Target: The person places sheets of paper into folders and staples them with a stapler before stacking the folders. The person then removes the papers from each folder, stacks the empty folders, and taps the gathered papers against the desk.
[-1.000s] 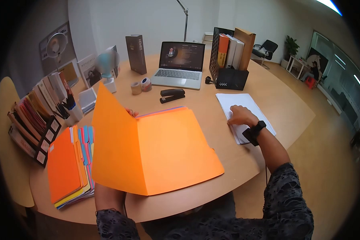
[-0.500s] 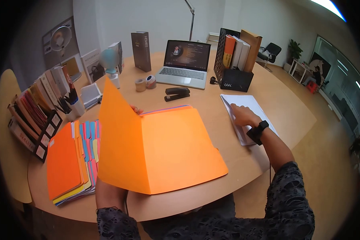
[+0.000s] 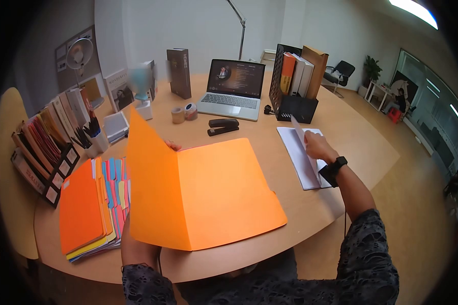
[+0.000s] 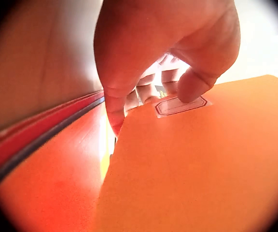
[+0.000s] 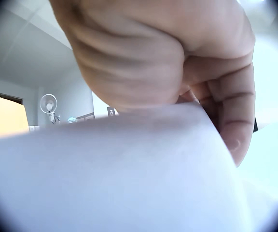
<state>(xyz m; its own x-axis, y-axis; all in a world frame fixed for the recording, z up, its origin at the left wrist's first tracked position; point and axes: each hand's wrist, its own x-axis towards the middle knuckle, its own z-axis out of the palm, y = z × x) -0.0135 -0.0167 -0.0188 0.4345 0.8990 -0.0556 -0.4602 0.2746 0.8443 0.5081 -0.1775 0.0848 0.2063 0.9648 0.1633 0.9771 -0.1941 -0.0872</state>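
Observation:
An orange file folder [image 3: 229, 193] lies opened in front of me, its left cover raised. My left hand [image 4: 168, 34] grips that cover by its edge, the thumb beside a red-bordered label [image 4: 182, 105]. Most of this hand hides behind the cover in the head view; only some fingers [image 3: 174, 146] show past the fold. To the right, my right hand [image 3: 320, 147] pinches white paper [image 3: 301, 140] and holds its left edge up off the paper stack [image 3: 297, 165]. The lifted paper [image 5: 110, 169] fills the lower right wrist view, with the curled fingers at its edge.
Colored folders [image 3: 86, 208] lie piled at the left, near a book rack [image 3: 51, 147] and a pen cup [image 3: 96, 140]. Behind the opened folder are a stapler [image 3: 223, 127], tape rolls [image 3: 184, 114] and a laptop [image 3: 231, 91]. A black file holder [image 3: 297, 109] stands at the back right.
My right hand has gone from resting on the paper stack to lifting paper at its left edge, which now stands up. The left hand still holds the folder cover raised.

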